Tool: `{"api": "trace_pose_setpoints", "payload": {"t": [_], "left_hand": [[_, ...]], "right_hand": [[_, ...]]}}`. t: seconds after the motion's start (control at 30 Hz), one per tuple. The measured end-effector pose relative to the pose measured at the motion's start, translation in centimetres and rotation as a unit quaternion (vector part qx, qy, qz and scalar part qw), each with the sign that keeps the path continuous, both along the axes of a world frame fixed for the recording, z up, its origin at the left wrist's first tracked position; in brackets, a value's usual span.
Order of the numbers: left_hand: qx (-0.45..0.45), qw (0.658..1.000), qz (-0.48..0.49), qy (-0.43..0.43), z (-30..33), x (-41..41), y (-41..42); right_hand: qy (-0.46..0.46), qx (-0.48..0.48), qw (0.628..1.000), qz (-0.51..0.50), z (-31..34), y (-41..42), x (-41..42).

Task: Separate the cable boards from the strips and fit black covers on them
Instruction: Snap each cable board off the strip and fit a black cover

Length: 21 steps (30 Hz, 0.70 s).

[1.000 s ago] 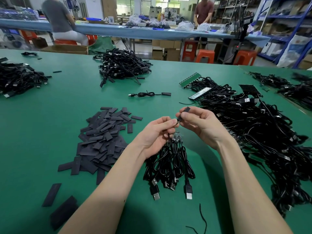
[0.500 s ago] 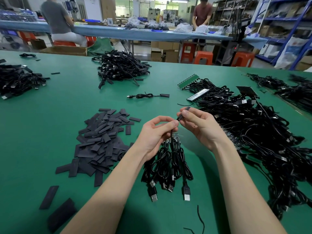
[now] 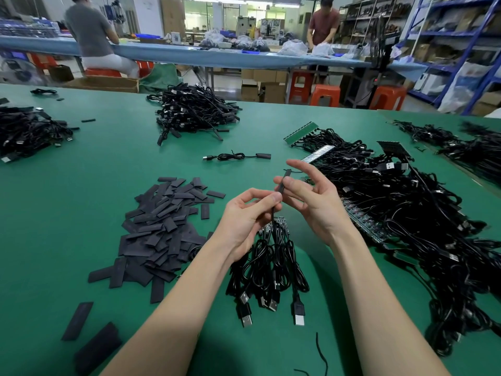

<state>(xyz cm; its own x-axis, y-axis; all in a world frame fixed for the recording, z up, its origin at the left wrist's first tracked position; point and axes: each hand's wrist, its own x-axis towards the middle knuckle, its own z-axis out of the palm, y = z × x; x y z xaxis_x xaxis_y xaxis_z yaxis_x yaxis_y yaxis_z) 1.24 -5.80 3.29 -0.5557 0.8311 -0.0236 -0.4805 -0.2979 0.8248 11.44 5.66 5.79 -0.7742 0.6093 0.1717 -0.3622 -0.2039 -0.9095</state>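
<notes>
cover: black cover (image 3: pixel 282 182) pinched by your right hand (image 3: pixel 311 202)
cable: your left hand (image 3: pixel 244 221) pinches its cable (image 3: pixel 272 213) just below

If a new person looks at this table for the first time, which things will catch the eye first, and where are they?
First the two hands at the centre: the left hand pinches a cable just below a black cover, which the right hand holds with thumb and finger. Left of them lies a heap of loose black covers. On the right sprawls a big tangle of black cables with green strips.
</notes>
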Motion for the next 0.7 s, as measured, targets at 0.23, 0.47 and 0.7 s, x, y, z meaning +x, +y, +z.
{"api": "trace_pose_setpoints", "payload": {"t": [0.23, 0.47, 0.7], "left_hand": [[-0.002, 1.0, -0.006, 0.001, 0.03, -0.07, 0.04], [-0.002, 1.0, -0.007, 0.002, -0.07, -0.17, -0.01], [0.0, 1.0, -0.009, 0.007, -0.23, -0.26, -0.02]], "right_hand": [[0.019, -0.008, 0.999, -0.036, 0.25, -0.27, -0.15], [0.01, -0.005, 1.0, -0.026, 0.23, -0.4, -0.24], [-0.01, -0.024, 0.999, -0.026, -0.01, -0.12, -0.08]]}}
